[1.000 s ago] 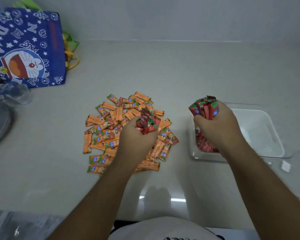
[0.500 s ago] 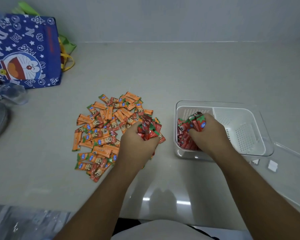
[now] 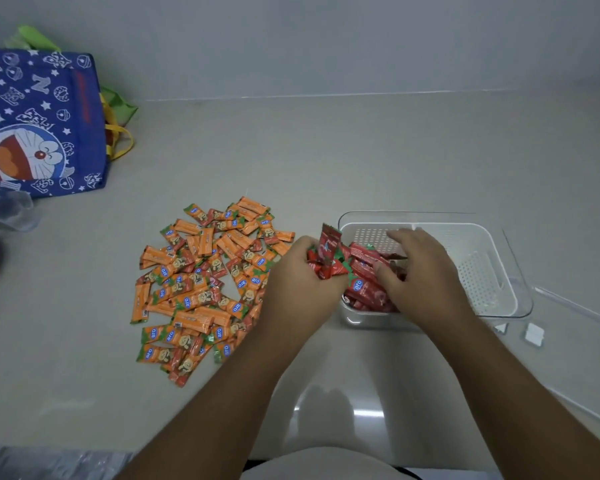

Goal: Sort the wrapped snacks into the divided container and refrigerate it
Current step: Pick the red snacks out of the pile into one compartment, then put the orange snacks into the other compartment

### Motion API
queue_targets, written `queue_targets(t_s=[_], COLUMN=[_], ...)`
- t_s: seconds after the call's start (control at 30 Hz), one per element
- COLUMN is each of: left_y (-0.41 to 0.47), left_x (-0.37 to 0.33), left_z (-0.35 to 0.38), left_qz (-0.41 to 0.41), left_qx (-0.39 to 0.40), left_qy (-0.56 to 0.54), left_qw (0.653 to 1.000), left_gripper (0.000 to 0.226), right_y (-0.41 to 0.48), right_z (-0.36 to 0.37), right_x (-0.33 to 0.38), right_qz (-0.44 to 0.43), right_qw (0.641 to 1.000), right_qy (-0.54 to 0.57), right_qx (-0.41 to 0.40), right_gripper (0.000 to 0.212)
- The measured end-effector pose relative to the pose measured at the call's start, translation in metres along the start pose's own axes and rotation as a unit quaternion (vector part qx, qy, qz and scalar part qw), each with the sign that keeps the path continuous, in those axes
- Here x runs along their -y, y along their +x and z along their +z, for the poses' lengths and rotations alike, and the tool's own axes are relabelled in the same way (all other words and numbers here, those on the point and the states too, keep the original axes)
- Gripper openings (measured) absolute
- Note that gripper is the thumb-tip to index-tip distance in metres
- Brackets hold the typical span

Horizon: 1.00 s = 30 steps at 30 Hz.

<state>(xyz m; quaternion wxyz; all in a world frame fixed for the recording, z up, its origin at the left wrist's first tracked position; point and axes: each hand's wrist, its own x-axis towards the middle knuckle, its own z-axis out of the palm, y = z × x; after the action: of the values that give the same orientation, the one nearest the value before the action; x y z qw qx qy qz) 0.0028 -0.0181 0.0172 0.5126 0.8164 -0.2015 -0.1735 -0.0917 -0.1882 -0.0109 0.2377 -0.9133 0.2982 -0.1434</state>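
Note:
A pile of orange wrapped snacks (image 3: pixel 201 282) lies on the counter at the centre left. The divided container (image 3: pixel 482 271), clear with a white perforated insert, sits at the right. Its left compartment holds red wrapped snacks (image 3: pixel 364 271); its right compartment looks empty. My left hand (image 3: pixel 302 275) is at the container's left rim, shut on a bunch of red snacks (image 3: pixel 328 254). My right hand (image 3: pixel 420 268) rests over the left compartment on the red snacks, fingers spread.
A blue cartoon-print bag (image 3: pixel 39 123) stands at the back left, with crumpled clear plastic (image 3: pixel 7 209) in front of it. A clear lid (image 3: pixel 582 358) and small white pieces (image 3: pixel 533 335) lie right of the container. The counter edge runs along the bottom.
My left hand carried its bunch of red snacks from over the orange pile to the container's left rim. My right hand lowered its handful into the left compartment and opened.

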Motion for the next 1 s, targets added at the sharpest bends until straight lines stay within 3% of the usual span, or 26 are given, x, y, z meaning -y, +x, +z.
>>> queue_targets(t_s=[0.17, 0.33, 0.47, 0.53, 0.8, 1.0], left_y=[0.026, 0.048, 0.046, 0.045, 0.033, 0.024], left_x=[-0.026, -0.024, -0.004, 0.001, 0.015, 0.056], left_z=[0.045, 0.085, 0.094, 0.091, 0.047, -0.031], left_qz=[0.064, 0.09, 0.147, 0.185, 0.201, 0.132], left_qx=[0.038, 0.091, 0.146, 0.139, 0.11, 0.047], left_qy=[0.096, 0.268, 0.353, 0.348, 0.309, 0.305], left_qw=[0.993, 0.955, 0.912, 0.909, 0.923, 0.942], left_gripper=[0.035, 0.038, 0.087, 0.096, 0.09, 0.079], right_y=[-0.012, -0.021, -0.022, -0.02, -0.014, -0.003], right_z=[-0.018, -0.019, -0.016, -0.015, -0.007, 0.03], right_x=[-0.036, -0.052, -0.051, -0.052, -0.022, 0.056], right_qz=[0.066, 0.082, 0.071, 0.08, 0.026, -0.09], right_qw=[0.997, 0.995, 0.994, 0.994, 0.998, 0.996], right_qy=[-0.03, -0.06, -0.072, -0.073, -0.026, -0.005], right_qx=[-0.032, -0.02, -0.029, -0.021, -0.047, 0.003], right_gripper=[0.046, 0.044, 0.04, 0.042, 0.043, 0.046])
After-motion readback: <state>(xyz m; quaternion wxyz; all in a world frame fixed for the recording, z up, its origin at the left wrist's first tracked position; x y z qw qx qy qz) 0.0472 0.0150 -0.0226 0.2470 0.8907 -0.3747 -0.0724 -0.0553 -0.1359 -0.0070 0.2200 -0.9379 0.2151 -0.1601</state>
